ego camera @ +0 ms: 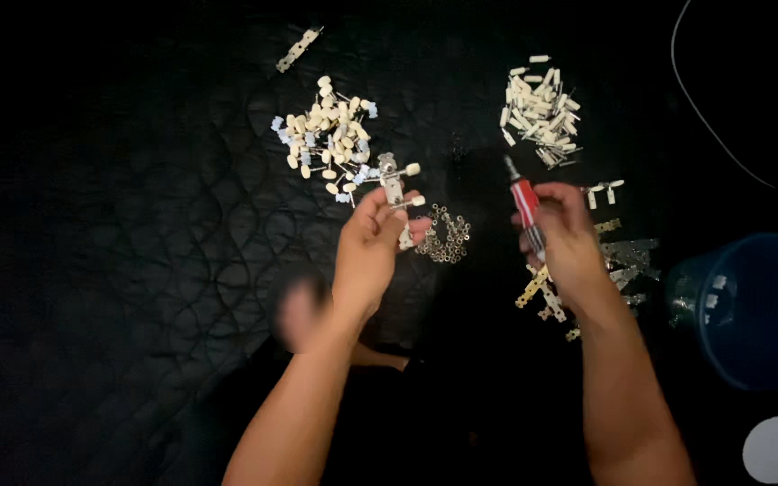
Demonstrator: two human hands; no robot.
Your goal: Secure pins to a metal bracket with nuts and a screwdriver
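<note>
Head view. My left hand [373,243] sits just left of centre, its fingers closed around a small metal strip assembly [395,200] that carries cream-capped pegs; the assembly stands roughly upright, its top pointing toward 12 o'clock. My right hand [562,236] sits right of centre, fingers clamped on a red-handled screwdriver [525,202] whose dark tip points up toward 11 o'clock. The two hands are well apart, and the screwdriver does not touch the assembly.

Both hands hover over a black quilted surface [137,225]. At 11 o'clock from my left hand lies a pile of cream-capped pegs [330,130] mixed with pale blue pieces. Between the hands, just at 3 o'clock from the left fingers, lies a small heap of metal rings [445,236]. At 12 o'clock from my right hand lies a second pile of cream oblong pieces [540,108]. Metal strips [628,256] lie scattered at 3 to 5 o'clock of that hand, partly hidden by it. A single strip [298,49] lies alone near the top edge. A blue bucket [754,310] stands at the right edge, a white round lid [774,450] at 6 o'clock from it, and a thin white cable [704,117] curves across the upper right corner.
</note>
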